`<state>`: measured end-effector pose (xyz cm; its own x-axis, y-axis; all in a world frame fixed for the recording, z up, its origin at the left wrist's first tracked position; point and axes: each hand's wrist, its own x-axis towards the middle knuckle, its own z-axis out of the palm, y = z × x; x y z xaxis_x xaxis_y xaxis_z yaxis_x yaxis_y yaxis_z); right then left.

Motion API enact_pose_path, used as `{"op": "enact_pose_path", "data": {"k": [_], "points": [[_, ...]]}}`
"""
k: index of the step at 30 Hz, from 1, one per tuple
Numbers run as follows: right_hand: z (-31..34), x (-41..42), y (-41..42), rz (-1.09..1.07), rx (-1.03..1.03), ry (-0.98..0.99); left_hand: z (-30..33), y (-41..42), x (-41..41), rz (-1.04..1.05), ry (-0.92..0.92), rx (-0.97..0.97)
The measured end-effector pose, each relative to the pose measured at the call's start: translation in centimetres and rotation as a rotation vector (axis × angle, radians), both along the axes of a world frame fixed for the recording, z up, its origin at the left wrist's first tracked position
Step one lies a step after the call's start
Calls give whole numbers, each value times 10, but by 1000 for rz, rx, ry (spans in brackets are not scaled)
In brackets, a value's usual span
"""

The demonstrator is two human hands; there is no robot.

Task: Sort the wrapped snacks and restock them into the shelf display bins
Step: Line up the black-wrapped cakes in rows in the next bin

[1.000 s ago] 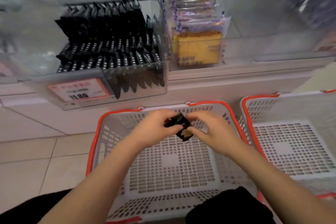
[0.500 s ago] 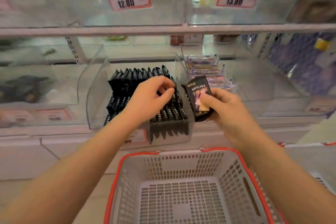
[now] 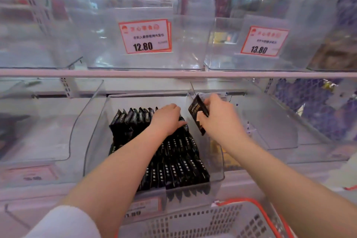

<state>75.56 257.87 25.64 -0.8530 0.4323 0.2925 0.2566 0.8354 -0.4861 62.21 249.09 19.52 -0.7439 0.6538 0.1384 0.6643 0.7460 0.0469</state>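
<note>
A clear display bin (image 3: 92,137) on the lower shelf holds several black wrapped snacks (image 3: 179,162) standing in rows. My left hand (image 3: 168,120) reaches into the bin and presses on the tops of the rear packs, fingers bent over them. My right hand (image 3: 218,116) pinches one black snack pack (image 3: 198,114) marked DRYCAKE, held upright at the bin's right rear corner, just above the rows.
An empty grey basket with a red rim (image 3: 257,208) sits below the shelf at the bottom. Clear bins (image 3: 270,127) flank the black snacks. The upper shelf has clear bins with price tags 12.80 (image 3: 144,35) and 13.80 (image 3: 263,41). A white shelf rail (image 3: 135,73) runs across.
Both hands rose from the basket to the shelf and moved deeper into the bin. The right hand carried the black pack to the bin's rear right; the left hand settled on the rear packs.
</note>
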Motion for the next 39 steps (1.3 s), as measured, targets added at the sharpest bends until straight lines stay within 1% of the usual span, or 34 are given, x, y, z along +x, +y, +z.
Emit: {"op": "enact_pose_path", "data": {"k": [3, 6, 9, 13, 16, 18, 22, 25, 28, 29, 31, 33, 36, 37, 39], "points": [[2, -23, -9, 9, 283, -133, -1, -2, -7, 2, -38, -26], [0, -51, -18, 20, 424, -204, 2, -9, -10, -15, -31, -40], [-10, -73, -27, 30, 417, -277, 4, -17, -12, -20, -33, -64], [-31, -89, -28, 40, 413, -324, 9, -29, -18, -95, -95, -71], [-46, -92, -27, 115, 410, -469, 9, -38, -20, -56, -101, -42], [-53, -91, -26, 145, 458, -525, 6, -42, -21, -23, -114, -30], [-56, -91, -24, 164, 587, -526, 0, -43, -24, -32, -119, -9], [-50, -97, -21, 188, 586, -507, -6, -43, -25, -51, -71, -70], [-49, -102, -16, 327, 629, -466, -7, -41, -27, -81, -30, -152], [-49, -103, -15, 363, 632, -471, -5, -41, -27, -97, -51, -164], [-51, -103, -13, 391, 618, -488, 4, -43, -27, -106, -156, -164], [-54, -105, -13, 411, 649, -483, 15, -50, -29, -71, -234, -201], [-58, -109, -14, 411, 682, -489, 27, -67, -34, 24, -184, -388], [-57, -111, -15, 411, 668, -508, 29, -74, -36, 59, -165, -423], [-54, -112, -20, 419, 596, -530, 31, -87, -40, 108, -163, -428]]}}
